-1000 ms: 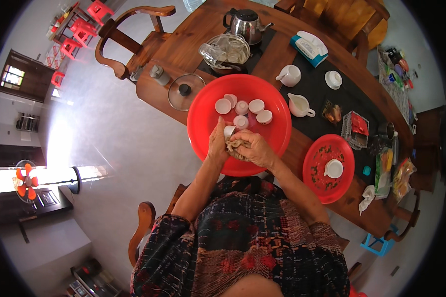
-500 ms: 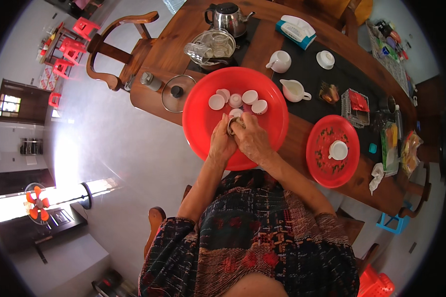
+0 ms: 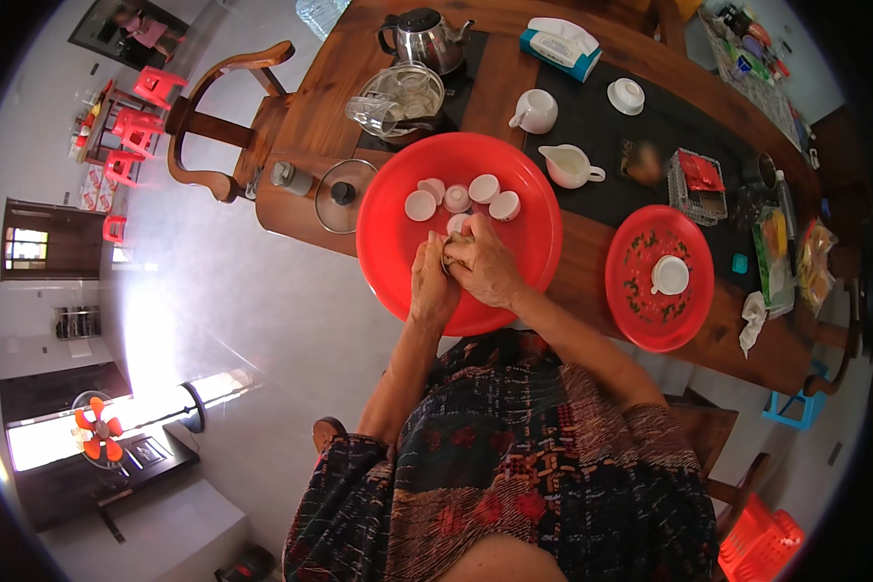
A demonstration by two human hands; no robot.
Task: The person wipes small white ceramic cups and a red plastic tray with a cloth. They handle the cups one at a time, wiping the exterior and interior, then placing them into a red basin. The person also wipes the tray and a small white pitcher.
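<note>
Both hands are together over the near half of a large red basin [image 3: 383,276]. My left hand [image 3: 434,289] is closed around a small cup [image 3: 446,260], mostly covered by the fingers. My right hand [image 3: 490,267] presses its bent fingers into and over that cup. Something brownish, perhaps a cloth, shows between the fingers, but I cannot make out its kind. Just beyond the fingertips lies a white teacup [image 3: 457,224]. Farther in, several more small white teacups [image 3: 420,206] rest on the basin's bottom, some mouth up and at least one upside down.
Right of the basin, a red plate [image 3: 684,328] with a floral pattern carries a white lidded-looking cup [image 3: 669,275]. Beyond stand a white pitcher [image 3: 570,167], a white pot [image 3: 534,112], a tissue box [image 3: 561,48] and a steel kettle [image 3: 425,41]. A glass lid [image 3: 346,197] lies left of the basin.
The camera's view has shifted slightly, moving the surroundings in the picture. My hands stay together on the small cup, with the right fingers slightly shifted over it.
</note>
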